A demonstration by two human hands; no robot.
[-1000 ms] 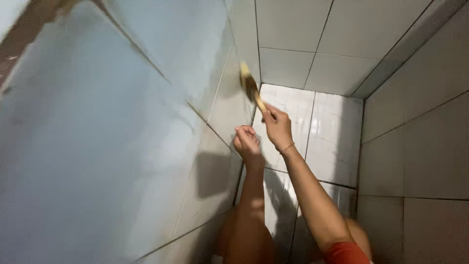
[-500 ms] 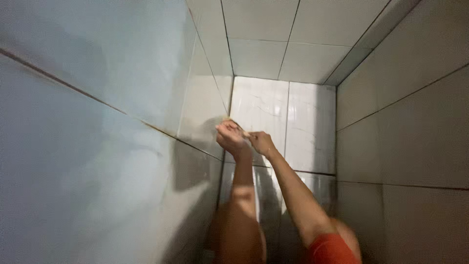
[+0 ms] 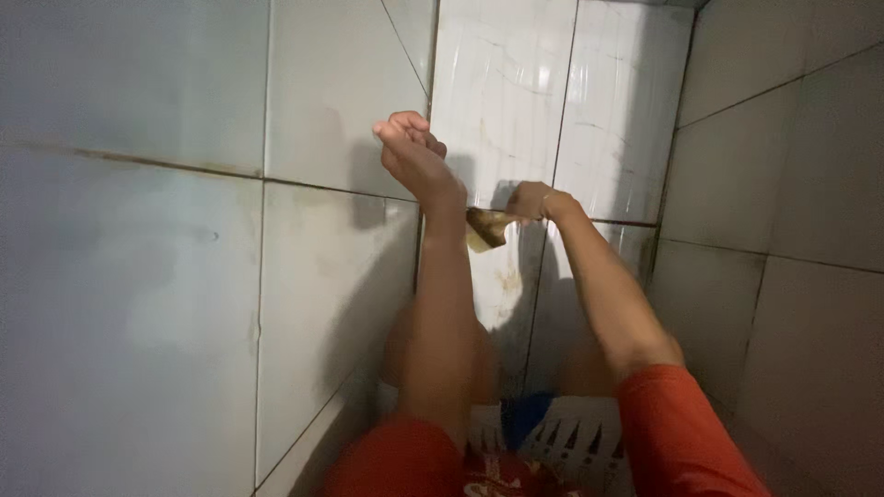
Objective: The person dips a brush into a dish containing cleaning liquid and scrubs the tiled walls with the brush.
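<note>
Brush point(image 3: 485, 226), flat yellow-brown bristles, gripped in right hand point(image 3: 534, 200); left hand point(image 3: 412, 152) apparently loosely curled, against glossy tiled wall point(image 3: 322, 101).

Wall tiles point(image 3: 331, 267): glazed ceramic, smooth, pale grey, dull sheen, faint smears; thin dark grout lines. Floor tiles point(image 3: 599, 101): white, marble-veined, glossy, I see bright glare on them. Brush point(image 3: 486, 227) in right hand point(image 3: 534, 200): yellowish-brown, looks like worn bristles, matt; material hard to tell. Sleeve point(image 3: 677, 437): red cloth, matt. Basket point(image 3: 571, 442): white slotted plastic.
</note>
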